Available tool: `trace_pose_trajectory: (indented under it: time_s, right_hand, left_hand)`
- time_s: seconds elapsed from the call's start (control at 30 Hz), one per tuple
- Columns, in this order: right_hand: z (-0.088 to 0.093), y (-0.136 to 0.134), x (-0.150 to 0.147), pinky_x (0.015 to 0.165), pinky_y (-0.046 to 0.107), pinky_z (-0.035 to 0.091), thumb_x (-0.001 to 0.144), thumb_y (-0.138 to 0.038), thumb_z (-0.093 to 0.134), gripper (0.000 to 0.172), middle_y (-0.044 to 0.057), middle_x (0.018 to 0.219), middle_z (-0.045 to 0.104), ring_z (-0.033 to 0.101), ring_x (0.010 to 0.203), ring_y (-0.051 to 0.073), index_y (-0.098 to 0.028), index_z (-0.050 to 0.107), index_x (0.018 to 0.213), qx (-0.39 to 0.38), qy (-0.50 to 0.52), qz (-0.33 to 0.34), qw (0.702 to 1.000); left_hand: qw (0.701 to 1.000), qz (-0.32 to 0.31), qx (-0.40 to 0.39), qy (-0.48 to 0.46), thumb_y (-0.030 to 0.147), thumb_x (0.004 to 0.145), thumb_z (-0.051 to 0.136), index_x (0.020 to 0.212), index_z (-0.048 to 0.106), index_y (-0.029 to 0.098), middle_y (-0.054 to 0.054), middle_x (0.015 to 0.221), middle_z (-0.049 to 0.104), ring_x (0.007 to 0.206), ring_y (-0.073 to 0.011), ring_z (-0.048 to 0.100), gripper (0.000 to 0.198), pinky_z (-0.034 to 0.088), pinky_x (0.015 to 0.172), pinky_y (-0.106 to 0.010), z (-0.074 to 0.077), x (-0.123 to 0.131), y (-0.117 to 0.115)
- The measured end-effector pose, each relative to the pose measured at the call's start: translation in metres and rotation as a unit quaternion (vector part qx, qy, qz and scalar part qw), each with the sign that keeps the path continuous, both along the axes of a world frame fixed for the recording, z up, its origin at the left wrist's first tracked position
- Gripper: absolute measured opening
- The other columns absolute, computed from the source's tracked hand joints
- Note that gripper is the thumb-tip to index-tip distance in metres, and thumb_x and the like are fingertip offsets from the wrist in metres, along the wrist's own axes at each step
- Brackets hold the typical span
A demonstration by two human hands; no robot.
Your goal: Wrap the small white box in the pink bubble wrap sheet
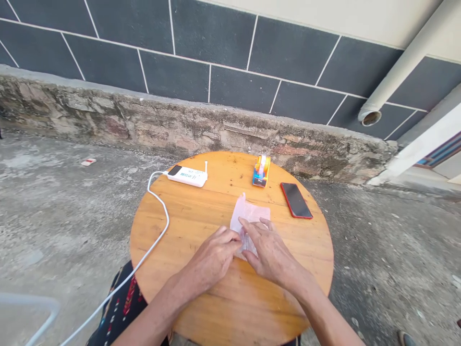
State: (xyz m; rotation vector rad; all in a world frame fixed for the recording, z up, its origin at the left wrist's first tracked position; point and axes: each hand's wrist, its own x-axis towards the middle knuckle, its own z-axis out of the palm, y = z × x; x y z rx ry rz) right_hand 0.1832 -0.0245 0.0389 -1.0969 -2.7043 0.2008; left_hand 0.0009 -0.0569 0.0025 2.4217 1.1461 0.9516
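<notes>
Sheet of pink plastic [252, 214] is lying on table [216, 307]; left hand [212, 259] and right hand [270, 252] are pinching its near end, probably to pin it flat; tape dispenser [261, 170] is sitting beyond grip.

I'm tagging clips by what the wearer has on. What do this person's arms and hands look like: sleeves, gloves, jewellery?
Both forearms are bare, with no sleeve in view. The left hand and right hand wear no gloves; no ring, watch or bracelet shows. At the lap is a dark garment with red and white marks.
</notes>
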Motion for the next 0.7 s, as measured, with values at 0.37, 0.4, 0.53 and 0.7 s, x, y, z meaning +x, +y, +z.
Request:
trace_pose_trajectory:
  time_s: [0.37, 0.4, 0.53, 0.7]
  right_hand:
    - [0.006, -0.008, 0.024, 0.103, 0.044, 0.032, 0.079, -0.016, 0.055, 0.057, 0.009, 0.126, 0.057, 0.048, 0.119, 0.023, -0.021, 0.042, 0.134, -0.025, 0.117, -0.011, 0.993]
    - [0.005, -0.011, 0.034, 0.101, 0.044, 0.035, 0.081, -0.018, 0.053, 0.052, 0.008, 0.124, 0.058, 0.050, 0.118, 0.023, -0.022, 0.044, 0.132, -0.028, 0.150, -0.049, 0.987]
    - [-0.009, -0.026, 0.077, 0.084, 0.040, 0.048, 0.086, -0.028, 0.048, 0.028, 0.008, 0.103, 0.066, 0.062, 0.090, 0.021, -0.020, 0.056, 0.112, -0.085, 0.220, -0.219, 0.947]
    - [-0.032, -0.042, 0.087, 0.057, 0.029, 0.052, 0.081, -0.040, 0.052, 0.031, 0.006, 0.094, 0.065, 0.063, 0.073, 0.018, -0.019, 0.056, 0.104, -0.248, 0.270, -0.302, 0.880]
  left_hand:
    - [1.000, 0.010, -0.001, -0.004, -0.001, 0.082, 0.038, 0.100, 0.062, 0.017, -0.008, 0.104, 0.058, 0.095, -0.0198, 0.051, 0.035, 0.046, 0.081, -0.032, -0.008, 0.004, -0.006]
    - [1.000, 0.005, -0.002, -0.002, -0.002, 0.081, 0.038, 0.099, 0.062, 0.017, -0.008, 0.103, 0.059, 0.094, -0.0196, 0.051, 0.036, 0.046, 0.082, -0.032, -0.007, 0.004, -0.006]
    - [1.000, -0.011, -0.012, 0.008, -0.003, 0.080, 0.038, 0.095, 0.063, 0.017, -0.007, 0.102, 0.062, 0.093, -0.0194, 0.052, 0.035, 0.047, 0.081, -0.032, -0.001, 0.001, -0.002]
    - [1.000, -0.011, -0.001, -0.010, -0.002, 0.080, 0.039, 0.092, 0.065, 0.018, -0.006, 0.099, 0.064, 0.092, -0.0186, 0.054, 0.035, 0.048, 0.080, -0.031, -0.002, 0.001, 0.002]
